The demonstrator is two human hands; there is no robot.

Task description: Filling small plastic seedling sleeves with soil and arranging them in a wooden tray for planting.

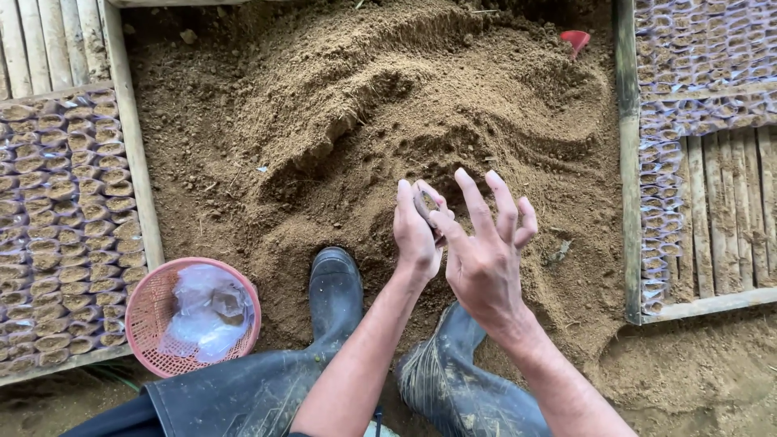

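Head view, looking down over both hands and a bed of soil:

- Left hand (417, 235): raised above the soil, fingers curled around a small soil-filled bag (424, 205), of which only the dark top edge shows between thumb and fingers.
- Right hand (486, 255): just beside the left and touching it at the thumb side; fingers spread apart and lifted, holding nothing that can be seen. Whether its thumb presses into the bag's mouth cannot be told.
- Soil heap (388, 105): loose brown earth filling the wooden-framed bay in front of the person, scooped and ridged, directly under the hands.
- Pink basket (154, 311): round plastic mesh basket on the ground at lower left, beside the left boot; it holds a crumpled bundle of clear plastic bags (202, 311).
- Rubber boots (336, 295): dark, muddy, planted at the near edge of the soil.
- Filled bags, left tray (65, 235): many small bags packed with soil, standing in tight rows inside a wooden frame.
- Filled bags, right trays (696, 48): further rows along the right side, partly over bare slats (728, 210).
- Red scoop (575, 39): small red object lying on the soil at the far edge.
- Progress, as judged: a large stock of bags stands filled; clear bags remain in the basket and plenty of soil is left, so the filling looks well advanced but unfinished.
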